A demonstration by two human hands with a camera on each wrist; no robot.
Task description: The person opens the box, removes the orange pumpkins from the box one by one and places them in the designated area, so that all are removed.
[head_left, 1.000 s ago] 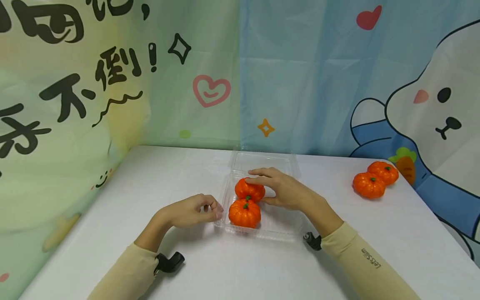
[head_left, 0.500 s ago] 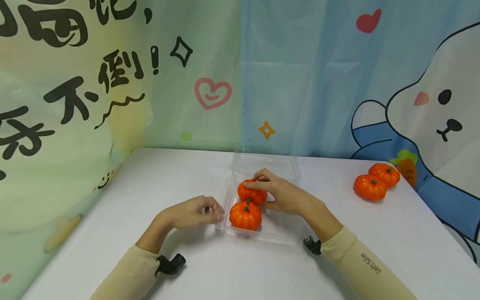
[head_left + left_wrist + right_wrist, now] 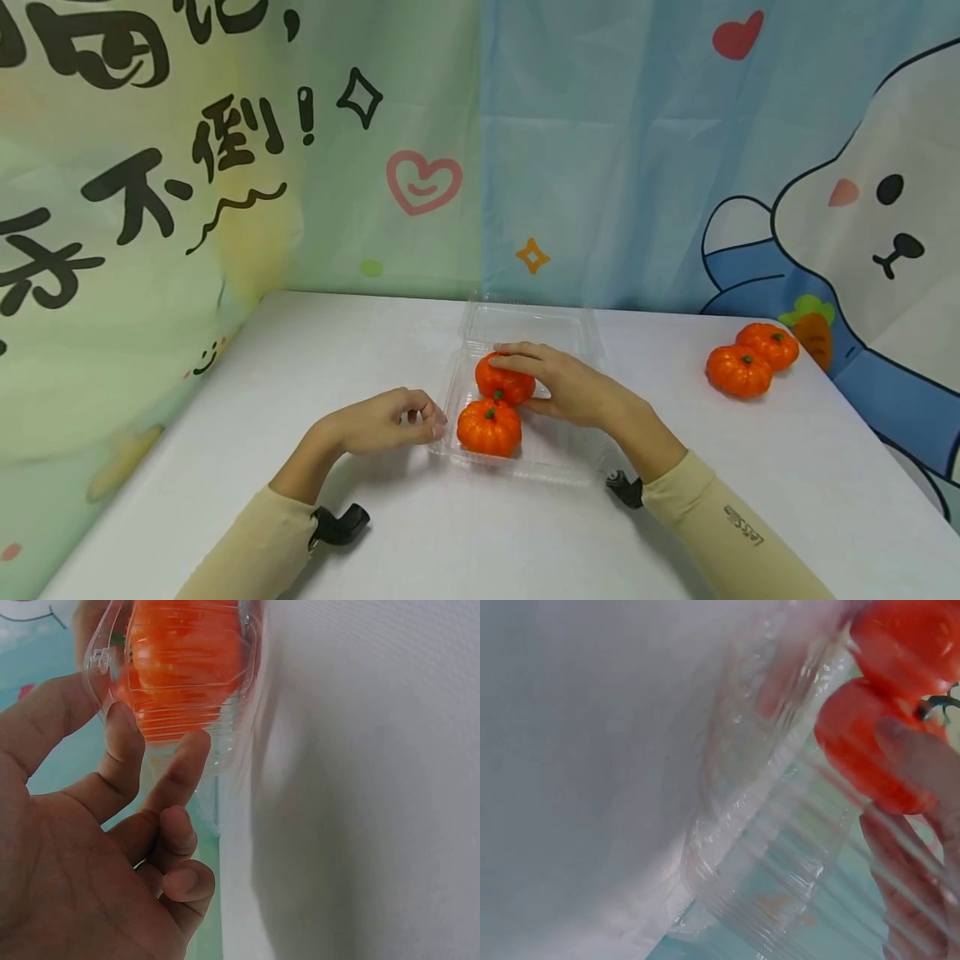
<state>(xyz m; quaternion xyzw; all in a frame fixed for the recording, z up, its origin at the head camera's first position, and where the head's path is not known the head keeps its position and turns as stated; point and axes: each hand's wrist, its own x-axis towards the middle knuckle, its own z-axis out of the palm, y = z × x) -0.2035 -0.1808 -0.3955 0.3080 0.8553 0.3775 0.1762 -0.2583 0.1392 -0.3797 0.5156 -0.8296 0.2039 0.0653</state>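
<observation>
Two small orange pumpkins sit inside a clear plastic clamshell container [image 3: 558,473], one behind the other. My right hand [image 3: 573,385] holds the far pumpkin [image 3: 501,382], fingers over its top and thumb at its near right side. In the right wrist view the thumb [image 3: 922,754] lies against this pumpkin [image 3: 847,735]. The near pumpkin [image 3: 489,429] touches it and stands at the front left of the container. At the container's front left corner, my left hand [image 3: 390,422] pinches the clear rim [image 3: 97,664]; the left wrist view shows fingertips against the ribbed wall.
Two more orange pumpkins, a nearer one [image 3: 738,372] and a farther one [image 3: 769,345], rest together on the white table [image 3: 337,333] at its right edge. The container's open lid [image 3: 528,323] lies towards the printed curtain [image 3: 600,167] behind the table.
The far pumpkin has shifted slightly to the right under my right hand, whose fingers bent and then straightened somewhat over it. My left hand stays at the container's corner.
</observation>
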